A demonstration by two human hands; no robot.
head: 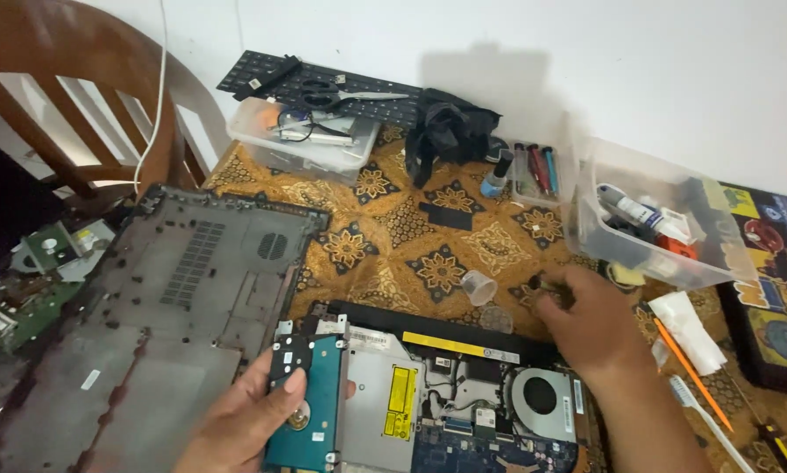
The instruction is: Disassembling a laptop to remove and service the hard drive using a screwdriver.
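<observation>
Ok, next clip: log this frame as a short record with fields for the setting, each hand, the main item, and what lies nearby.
setting: table with patterned brown and gold cloth against a white wall
main item: opened laptop, internals and fan exposed
left hand: left hand grips the teal hard drive at the laptop's left edge
right hand: right hand reaches to small parts on the cloth; what the fingers pinch cannot be told
nearby: grey bottom cover to the left, small clear cup, clear plastic bin, detached keyboard, orange tool
</observation>
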